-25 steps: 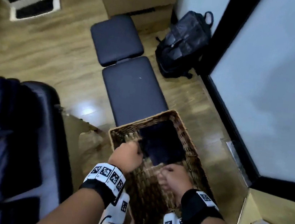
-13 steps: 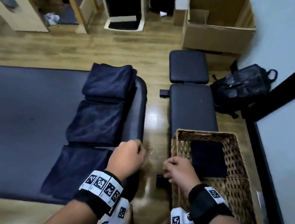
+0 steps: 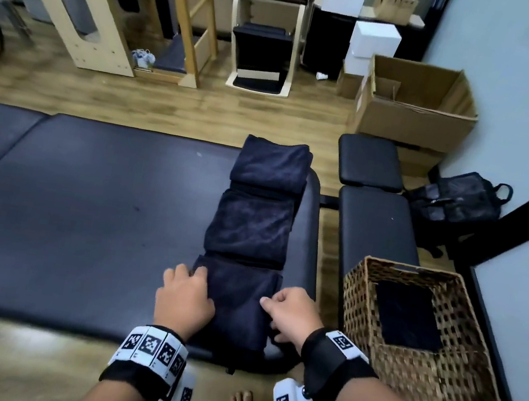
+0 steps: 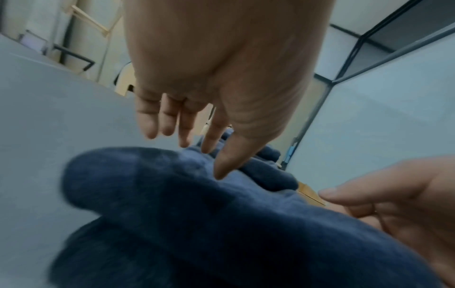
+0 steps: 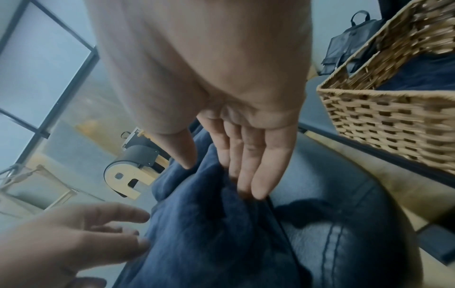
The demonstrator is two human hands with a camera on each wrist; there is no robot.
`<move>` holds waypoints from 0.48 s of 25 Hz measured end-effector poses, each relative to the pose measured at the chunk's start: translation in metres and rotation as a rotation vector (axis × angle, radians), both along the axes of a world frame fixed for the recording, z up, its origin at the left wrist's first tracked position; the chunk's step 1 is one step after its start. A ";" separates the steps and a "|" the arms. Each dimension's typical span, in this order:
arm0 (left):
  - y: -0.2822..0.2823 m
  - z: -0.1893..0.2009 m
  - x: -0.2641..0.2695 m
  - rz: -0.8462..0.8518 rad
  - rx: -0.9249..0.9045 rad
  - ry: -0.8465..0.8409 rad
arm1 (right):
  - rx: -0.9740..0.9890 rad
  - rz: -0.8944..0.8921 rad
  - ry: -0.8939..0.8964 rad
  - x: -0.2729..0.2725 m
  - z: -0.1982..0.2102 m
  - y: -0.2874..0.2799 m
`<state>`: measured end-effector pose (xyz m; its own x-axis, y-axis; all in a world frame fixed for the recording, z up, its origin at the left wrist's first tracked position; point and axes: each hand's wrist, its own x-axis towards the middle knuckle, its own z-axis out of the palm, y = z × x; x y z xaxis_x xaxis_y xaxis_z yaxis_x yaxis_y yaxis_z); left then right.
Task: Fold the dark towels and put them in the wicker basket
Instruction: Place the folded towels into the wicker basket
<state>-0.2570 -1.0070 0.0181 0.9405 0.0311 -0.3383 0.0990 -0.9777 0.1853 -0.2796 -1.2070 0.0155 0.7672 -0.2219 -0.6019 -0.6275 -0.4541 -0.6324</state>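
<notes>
The nearest towel (image 3: pixel 236 305) is lying on the padded table (image 3: pixel 85 209) right between the two hands, its long side running away from the person toward the two other folded towels (image 3: pixel 251 225) lined up behind it. The left hand (image 3: pixel 182 301) is sitting at its left edge with fingers straight and relaxed, the thumb tip touching the cloth and nothing gripped. The right hand (image 3: pixel 289 314) is coming in at the right edge, fingers extended with their tips pressing into a bunched fold; whether it is pinching the cloth I cannot tell. Both hands are about equally near, one to each long edge, so a lift from both sides looks the likely next move. The wicker basket (image 3: pixel 455 380) is standing to the right of the table, closer to the right hand, with one dark towel (image 3: pixel 407 314) already lying flat inside. The nearest towel is looking soft, dark navy and thickly folded, a little rumpled at its right edge.
</notes>
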 end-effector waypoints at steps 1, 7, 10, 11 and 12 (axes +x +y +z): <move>0.008 -0.005 -0.003 0.031 -0.024 0.046 | -0.056 -0.002 -0.008 0.000 0.001 0.006; 0.019 -0.009 -0.004 0.185 -0.221 0.065 | -0.249 0.121 -0.028 0.000 -0.014 0.023; 0.020 -0.003 -0.002 0.246 -0.207 0.054 | -0.231 0.074 -0.010 -0.001 -0.012 0.022; 0.020 -0.003 0.000 0.266 -0.213 0.085 | -0.197 0.037 -0.004 -0.002 -0.010 0.020; 0.021 -0.003 0.002 0.283 -0.220 0.129 | -0.164 0.000 -0.005 -0.003 -0.008 0.019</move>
